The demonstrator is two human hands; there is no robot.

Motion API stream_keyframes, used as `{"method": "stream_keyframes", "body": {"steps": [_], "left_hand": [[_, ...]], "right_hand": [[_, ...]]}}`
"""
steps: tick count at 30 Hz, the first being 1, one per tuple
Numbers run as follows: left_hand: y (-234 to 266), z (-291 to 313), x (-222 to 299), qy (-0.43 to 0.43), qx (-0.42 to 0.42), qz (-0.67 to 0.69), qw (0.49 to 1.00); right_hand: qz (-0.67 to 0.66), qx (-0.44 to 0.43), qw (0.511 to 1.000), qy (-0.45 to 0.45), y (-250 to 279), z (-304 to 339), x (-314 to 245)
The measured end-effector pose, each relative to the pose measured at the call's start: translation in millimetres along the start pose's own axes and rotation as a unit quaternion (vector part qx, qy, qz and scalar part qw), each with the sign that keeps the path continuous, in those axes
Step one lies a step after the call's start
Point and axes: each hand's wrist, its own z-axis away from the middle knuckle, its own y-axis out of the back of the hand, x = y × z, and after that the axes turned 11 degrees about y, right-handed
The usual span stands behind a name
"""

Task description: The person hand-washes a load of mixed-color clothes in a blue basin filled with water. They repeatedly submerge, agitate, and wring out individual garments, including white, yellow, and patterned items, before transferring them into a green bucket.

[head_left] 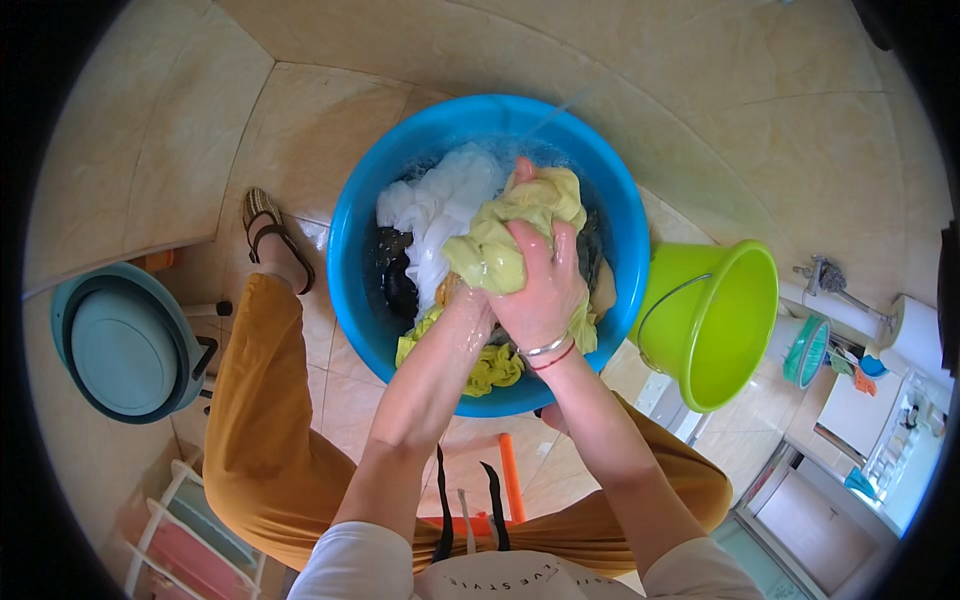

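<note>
Over a blue basin (345, 215) of water and wet laundry, I hold a bunched pale yellow garment (495, 255) in both hands. My right hand (545, 290) is closed round it from above, a silver bangle and a red string on its wrist. My left hand (480, 303) goes in beneath the cloth and grips it from below; most of its fingers are hidden. A white garment (440, 205) lies to the left in the water, with dark cloth (395, 275) beside it. Brighter yellow cloth (490, 372) sits near the basin's front.
A thin stream of water (560, 108) falls into the basin's far side. A lime green bucket (690, 330) stands close on the right. Grey-blue folding basins (130, 345) lean at the left. My legs bracket the basin on the tiled floor (290, 130); walls stand behind.
</note>
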Motion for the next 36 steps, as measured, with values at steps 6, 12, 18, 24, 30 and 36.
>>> {"method": "stream_keyframes", "body": {"steps": [6, 12, 18, 24, 30, 36], "left_hand": [[62.8, 10.8, 11.3, -0.128, 0.251, -0.274, 0.92], [58.2, 23.8, 1.2, -0.237, 0.494, -0.267, 0.792], [32.4, 28.5, 15.4, -0.182, 0.617, -0.411, 0.647], [87.2, 53.6, 71.3, -0.186, 0.562, -0.585, 0.554], [108.3, 49.3, 87.1, 0.013, 0.574, -0.732, 0.367], [120.6, 31.8, 94.9, 0.148, 0.595, -0.693, 0.379]], "right_hand": [[-0.115, 0.03, 0.992, -0.031, -14.5, -11.1, 29.7], [-0.189, -0.051, 0.975, -0.109, -36.4, -12.3, 74.2], [-0.116, -0.158, 0.955, -0.223, -53.1, -6.1, 165.1], [-0.063, -0.269, 0.959, -0.071, -52.9, -1.7, 147.6], [0.07, -0.44, 0.888, -0.114, -112.1, 9.2, 159.1], [0.149, -0.518, 0.834, -0.118, -158.0, 14.3, 195.6]]}}
